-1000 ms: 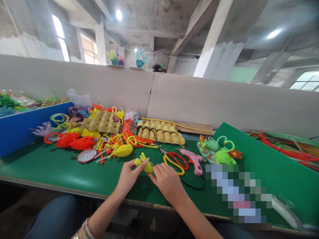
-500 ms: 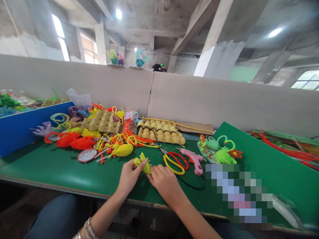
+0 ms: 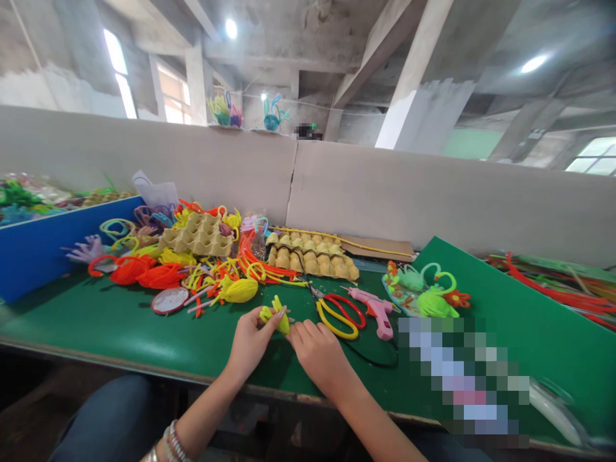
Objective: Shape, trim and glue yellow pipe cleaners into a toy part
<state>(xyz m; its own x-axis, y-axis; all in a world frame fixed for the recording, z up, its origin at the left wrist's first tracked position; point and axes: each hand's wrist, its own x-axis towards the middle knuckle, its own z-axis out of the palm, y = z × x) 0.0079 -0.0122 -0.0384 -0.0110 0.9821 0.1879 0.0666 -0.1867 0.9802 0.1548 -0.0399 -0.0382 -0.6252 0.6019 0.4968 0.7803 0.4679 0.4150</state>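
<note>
A pale partition (image 3: 433, 192) closes off the far side of the green tabletop (image 3: 120, 346), under a bare concrete ceiling. In front of the person's body, just above this surface, is a yellow fuzzy piece (image 3: 281, 319), between the two hands. The left hand (image 3: 250, 337) pinches it between thumb and fingers, the thumb laid across it, probably to steady the soft loops. The right hand (image 3: 315, 353) has its fingers bunched together at the piece's near right side; they hide the contact, so whether they grip or merely press cannot be told. Holding it this low and close likely steadies both hands. Just beyond the right hand lie scissors (image 3: 341, 312), red and yellow handles towards that hand, which should make them easy to take up. Farther right, a pink glue gun (image 3: 378, 307) rests with its nozzle pointing away, presumably for safety, its grip on the near side. Beyond the left hand sits a rounded yellow bundle (image 3: 240, 290), and left of that a red-rimmed disc (image 3: 170, 300). Farther out, past both hands, cupped egg trays (image 3: 312, 264) stand against the partition, perhaps to leave the near space for handwork. Well right of the right hand rests a bright green looped figure (image 3: 436, 305).
</note>
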